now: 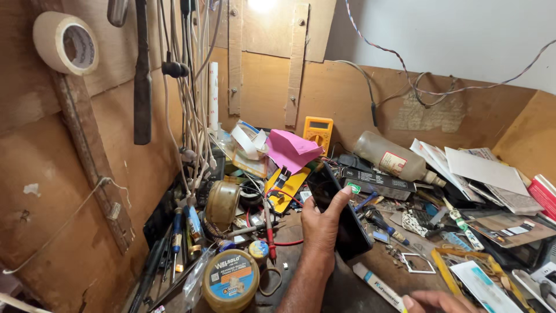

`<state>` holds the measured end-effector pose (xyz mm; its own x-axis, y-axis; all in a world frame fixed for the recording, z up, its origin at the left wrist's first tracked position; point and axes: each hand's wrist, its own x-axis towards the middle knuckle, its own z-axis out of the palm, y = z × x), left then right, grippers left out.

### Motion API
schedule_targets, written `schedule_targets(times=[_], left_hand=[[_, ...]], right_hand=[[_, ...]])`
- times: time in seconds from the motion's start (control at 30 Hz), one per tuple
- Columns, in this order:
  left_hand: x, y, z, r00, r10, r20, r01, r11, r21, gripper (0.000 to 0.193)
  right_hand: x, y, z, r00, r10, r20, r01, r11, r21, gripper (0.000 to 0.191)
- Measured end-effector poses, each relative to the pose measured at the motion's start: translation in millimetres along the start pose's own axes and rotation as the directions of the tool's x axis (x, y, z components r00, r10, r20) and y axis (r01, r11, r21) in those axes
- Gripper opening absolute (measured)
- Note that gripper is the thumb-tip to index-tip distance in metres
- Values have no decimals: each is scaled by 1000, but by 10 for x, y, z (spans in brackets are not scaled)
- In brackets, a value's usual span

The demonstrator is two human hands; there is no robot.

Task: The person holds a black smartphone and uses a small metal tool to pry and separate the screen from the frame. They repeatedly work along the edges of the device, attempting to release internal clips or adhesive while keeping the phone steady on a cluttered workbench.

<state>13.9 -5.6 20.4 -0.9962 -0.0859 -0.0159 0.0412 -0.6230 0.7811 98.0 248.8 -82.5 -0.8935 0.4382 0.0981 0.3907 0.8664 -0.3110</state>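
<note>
round yellow-lidded tin of paste (230, 280) sits nearest, bottom edge, beside a white marker pen (379, 286). left hand (320, 225) wraps a black flat smartphone (339, 211), thumb over the dark screen, held tilted above the bench centre. right hand (440, 301) low at frame edge, only fingertips showing; grip cannot be judged. progress: phone looks intact, back on, no opening seen; any work on it appears not yet begun. room: wooden bench (307, 255) crowded w/ tools, red probe lead (269, 229), papers; small bare patch below phone only; walls close left & rear
</note>
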Motion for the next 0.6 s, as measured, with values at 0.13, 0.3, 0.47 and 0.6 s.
schedule_targets(times=[0.13, 0.3, 0.47, 0.6], left_hand=[[-13, 9, -1, 1000, -7, 16, 7, 1000, 16, 45], [-22, 17, -7, 999, 6, 35, -7, 1000, 7, 46], [-19, 43, 2, 1000, 12, 22, -12, 1000, -6, 52], [-9, 74, 23, 999, 40, 31, -39, 999, -36, 60]], right_hand=[[-240, -467, -200, 878, -336, -342, 424, 876, 229, 31], [-327, -1100, -420, 987, -160, 12, 159, 986, 41, 37], [-266, -1114, -462, 995, -42, 94, 21, 977, 214, 33], [-205, -991, -403, 997, -48, -52, 70, 755, 652, 23]])
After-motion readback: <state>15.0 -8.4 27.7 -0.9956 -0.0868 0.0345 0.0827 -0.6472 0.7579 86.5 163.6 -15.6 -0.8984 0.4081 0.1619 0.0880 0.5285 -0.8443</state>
